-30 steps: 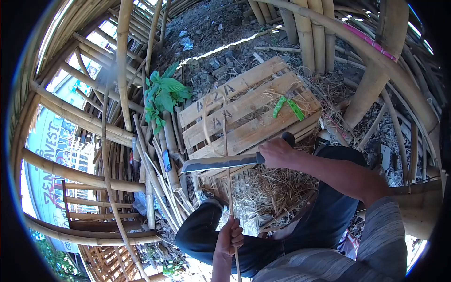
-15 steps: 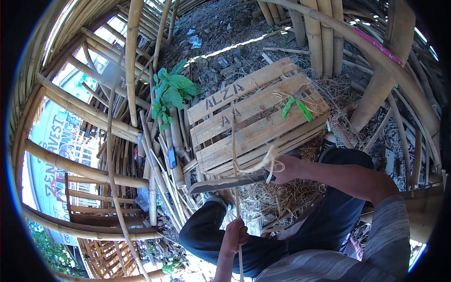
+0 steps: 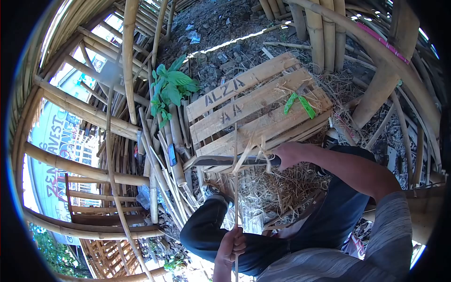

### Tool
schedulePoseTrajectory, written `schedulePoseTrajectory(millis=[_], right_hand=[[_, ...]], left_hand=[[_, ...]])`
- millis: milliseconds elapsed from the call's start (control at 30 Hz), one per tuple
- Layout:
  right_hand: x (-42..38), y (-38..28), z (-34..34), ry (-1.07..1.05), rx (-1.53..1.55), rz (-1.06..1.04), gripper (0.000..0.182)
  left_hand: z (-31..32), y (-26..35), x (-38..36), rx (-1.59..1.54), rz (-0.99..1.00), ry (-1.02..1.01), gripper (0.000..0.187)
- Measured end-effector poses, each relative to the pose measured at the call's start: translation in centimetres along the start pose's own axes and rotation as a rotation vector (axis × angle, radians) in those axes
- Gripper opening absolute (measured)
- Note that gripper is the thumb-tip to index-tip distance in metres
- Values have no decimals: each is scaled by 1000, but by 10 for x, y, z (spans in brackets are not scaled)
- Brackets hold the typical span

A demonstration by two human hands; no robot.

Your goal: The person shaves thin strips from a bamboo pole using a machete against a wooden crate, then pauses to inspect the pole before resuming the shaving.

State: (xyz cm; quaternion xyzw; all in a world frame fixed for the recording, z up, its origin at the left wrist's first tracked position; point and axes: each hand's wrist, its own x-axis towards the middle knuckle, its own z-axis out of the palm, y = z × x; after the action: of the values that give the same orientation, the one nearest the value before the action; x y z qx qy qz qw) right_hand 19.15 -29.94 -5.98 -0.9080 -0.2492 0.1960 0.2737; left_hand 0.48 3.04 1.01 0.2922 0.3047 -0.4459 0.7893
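My right hand [image 3: 290, 155] is closed round the handle of a long dark blade [image 3: 221, 160], which lies level across a thin bamboo strip [image 3: 236, 197]. Curled pale shavings [image 3: 253, 152] stand at the blade, close to that hand. Lower down, my left hand [image 3: 231, 243] is wrapped round the strip near my thigh. The strip's upper part passes over a slatted wooden crate [image 3: 244, 110] marked with black letters. A green tie [image 3: 300, 104] lies on the crate's right part.
Loose shavings [image 3: 282, 192] cover the ground between my legs. A leafy plant [image 3: 171, 89] and a phone [image 3: 172, 155] are left of the crate, by cut bamboo pieces. Bamboo rails [image 3: 84, 167] stand at the left, thick bamboo posts [image 3: 314, 37] at the back right.
My right hand and the blade have moved up, away from my body, and the blade is now more level. The shavings have shifted with it. My left hand has moved slightly down and left.
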Motion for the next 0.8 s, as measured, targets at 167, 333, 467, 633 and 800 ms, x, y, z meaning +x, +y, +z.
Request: schedulePoseTrajectory(millis=[167,333,467,633,800], right_hand=[[-6,-14,-13,57,-142,53,31],[-9,-26,-15,232,-251,162,21],[-7,-23,-18,243,-329,157,20],[-16,-42,1,56,-119,128,27],[-19,-49,6,12,-115,34,32]], left_hand=[[4,-1,0,-127,-13,-54,35],[5,-3,10,-405,-67,-276,35],[6,-5,13,-448,-90,-316,35],[5,5,7,-165,-31,-161,36],[21,0,7,114,40,48,37]])
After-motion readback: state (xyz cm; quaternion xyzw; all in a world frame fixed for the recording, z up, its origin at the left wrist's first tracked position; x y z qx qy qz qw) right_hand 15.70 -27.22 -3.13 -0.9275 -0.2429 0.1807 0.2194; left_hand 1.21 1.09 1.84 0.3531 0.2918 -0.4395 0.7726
